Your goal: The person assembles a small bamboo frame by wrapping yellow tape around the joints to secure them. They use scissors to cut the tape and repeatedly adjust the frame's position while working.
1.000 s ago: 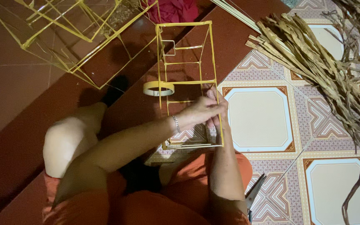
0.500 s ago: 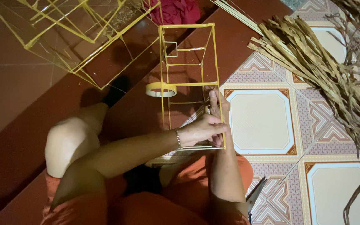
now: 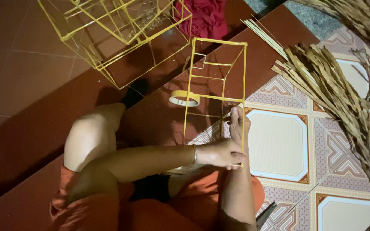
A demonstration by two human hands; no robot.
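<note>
Left hand [image 3: 223, 154] clamps the yellow stick frame [image 3: 215, 81] near its lower corner, steadying it; right hand [image 3: 238, 124] pinches the upright higher, by the tape roll [image 3: 185, 98].

A yellow stick frame [image 3: 216, 85] is being gripped near its lower right corner by the left hand [image 3: 224, 153] and steadied higher up by the right hand [image 3: 238, 125], a tape roll [image 3: 184, 98] lying just beside it.
</note>
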